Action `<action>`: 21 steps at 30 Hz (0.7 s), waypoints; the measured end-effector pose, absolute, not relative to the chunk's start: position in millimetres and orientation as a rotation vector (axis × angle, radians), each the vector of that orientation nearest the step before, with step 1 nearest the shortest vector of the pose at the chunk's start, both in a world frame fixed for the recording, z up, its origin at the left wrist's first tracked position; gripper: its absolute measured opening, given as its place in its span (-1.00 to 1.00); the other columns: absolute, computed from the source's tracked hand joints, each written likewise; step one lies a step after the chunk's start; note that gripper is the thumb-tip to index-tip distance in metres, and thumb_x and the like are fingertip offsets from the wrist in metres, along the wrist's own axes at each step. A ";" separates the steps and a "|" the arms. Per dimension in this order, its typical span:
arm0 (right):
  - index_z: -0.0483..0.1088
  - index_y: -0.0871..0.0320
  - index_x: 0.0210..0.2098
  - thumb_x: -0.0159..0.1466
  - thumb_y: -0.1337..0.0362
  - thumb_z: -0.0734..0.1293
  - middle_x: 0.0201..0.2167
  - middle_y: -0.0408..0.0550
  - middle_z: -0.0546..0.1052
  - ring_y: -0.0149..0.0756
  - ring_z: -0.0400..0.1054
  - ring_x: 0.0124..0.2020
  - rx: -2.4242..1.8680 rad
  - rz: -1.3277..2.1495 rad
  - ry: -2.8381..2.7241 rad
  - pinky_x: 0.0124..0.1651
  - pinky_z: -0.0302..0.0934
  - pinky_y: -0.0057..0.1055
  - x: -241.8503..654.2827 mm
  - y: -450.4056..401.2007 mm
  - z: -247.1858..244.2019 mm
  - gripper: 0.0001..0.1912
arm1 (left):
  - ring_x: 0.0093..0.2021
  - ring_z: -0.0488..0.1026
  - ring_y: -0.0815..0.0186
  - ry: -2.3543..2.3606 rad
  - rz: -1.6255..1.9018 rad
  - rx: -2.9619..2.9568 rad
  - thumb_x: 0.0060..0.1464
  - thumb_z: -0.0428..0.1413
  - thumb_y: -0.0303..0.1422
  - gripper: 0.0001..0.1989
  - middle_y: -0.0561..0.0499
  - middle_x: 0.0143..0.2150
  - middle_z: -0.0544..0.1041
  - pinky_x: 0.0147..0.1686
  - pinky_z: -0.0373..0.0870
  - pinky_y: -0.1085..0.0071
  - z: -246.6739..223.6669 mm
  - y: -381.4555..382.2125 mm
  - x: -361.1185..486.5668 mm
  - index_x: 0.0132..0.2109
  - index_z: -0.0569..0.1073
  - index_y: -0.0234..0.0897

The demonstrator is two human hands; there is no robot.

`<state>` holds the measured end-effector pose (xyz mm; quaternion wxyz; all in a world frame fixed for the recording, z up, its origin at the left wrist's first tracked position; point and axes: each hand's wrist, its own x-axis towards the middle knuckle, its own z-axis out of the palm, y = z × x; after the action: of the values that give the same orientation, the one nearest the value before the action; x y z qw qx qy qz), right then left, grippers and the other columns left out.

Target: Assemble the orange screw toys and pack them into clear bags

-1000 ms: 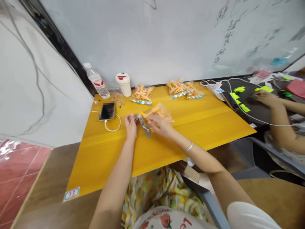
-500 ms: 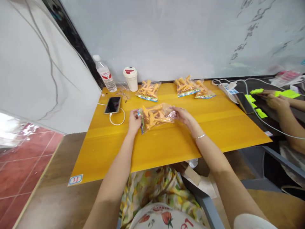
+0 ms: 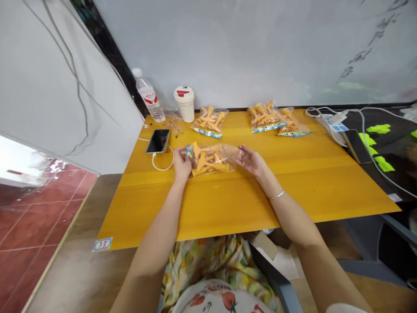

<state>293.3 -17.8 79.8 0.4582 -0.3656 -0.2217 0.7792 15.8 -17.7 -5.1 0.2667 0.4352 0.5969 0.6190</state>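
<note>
A clear plastic bag (image 3: 211, 160) with several orange-yellow plastic pieces inside lies near the middle of the yellow table, in front of me. My left hand (image 3: 182, 164) pinches its left end, where a colourful printed strip shows. At the opposite end, my right hand (image 3: 250, 160) has its fingertips closed on the clear plastic, palm turned partly up. Similar filled bags rest at the back of the table: one bag (image 3: 210, 121) behind the held one, and two overlapping bags, one (image 3: 265, 117) partly covering the other (image 3: 293, 124).
On the left stand a water bottle (image 3: 150, 98) and a white lidded cup (image 3: 185, 104). A phone (image 3: 158, 141) on a white cable and a pair of glasses (image 3: 174, 127) lie before them. To the right are another phone (image 3: 357, 145), cables and bright yellow-green pieces (image 3: 384, 164).
The bag lies flatter and its printed strip has turned partly from view. My right hand has rolled palm upward. The camera view has shifted left, and the neighbour's hands have left the picture.
</note>
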 end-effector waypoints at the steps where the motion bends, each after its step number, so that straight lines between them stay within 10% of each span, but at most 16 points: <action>1: 0.34 0.12 -0.38 0.48 0.34 0.09 -0.61 -0.20 0.50 -0.42 0.46 -0.52 -0.894 1.918 -0.522 -0.19 0.48 -0.42 292.8 -18.6 81.0 -0.66 | -0.28 0.48 0.34 1.621 1.680 1.165 0.04 0.11 -0.53 -0.66 0.05 -0.25 0.42 -0.14 0.46 0.39 -5.6 -17.6 15.6 0.00 0.35 -0.23; 14: 0.50 0.26 -0.28 0.37 0.27 0.27 -0.70 -0.24 0.35 -0.60 -0.12 -0.75 -1.102 2.205 -1.018 -0.77 -0.23 -0.70 296.6 -18.3 66.6 -0.79 | -0.30 0.41 0.34 1.712 1.681 1.227 0.04 0.05 -0.57 -0.65 0.06 -0.27 0.39 -0.17 0.38 0.40 -0.4 -19.8 17.9 0.01 0.36 -0.26; 18: 0.47 0.21 -0.33 0.41 0.17 0.25 -0.80 -0.36 0.10 -0.55 -0.10 -0.75 -0.940 2.152 -0.875 -0.67 -0.03 -0.66 292.3 -20.1 64.7 -0.72 | -0.34 0.40 0.36 1.686 1.662 1.241 0.04 0.06 -0.56 -0.64 0.07 -0.28 0.37 -0.20 0.40 0.41 -3.5 -18.5 17.8 0.01 0.35 -0.25; 21: 0.39 0.14 -0.36 0.38 0.25 0.30 -0.70 -0.33 0.27 -0.54 0.13 -0.69 -0.880 2.060 -0.724 -0.57 0.15 -0.64 288.8 -20.5 65.3 -0.83 | -0.32 0.42 0.36 1.678 1.668 1.250 0.04 0.08 -0.55 -0.65 0.07 -0.27 0.38 -0.15 0.41 0.39 -6.1 -17.3 17.2 0.00 0.36 -0.25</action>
<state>288.8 -20.5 65.3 0.3836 -0.3453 -0.2839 0.8081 17.2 -17.3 -6.1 0.2307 0.4544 0.6102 0.6066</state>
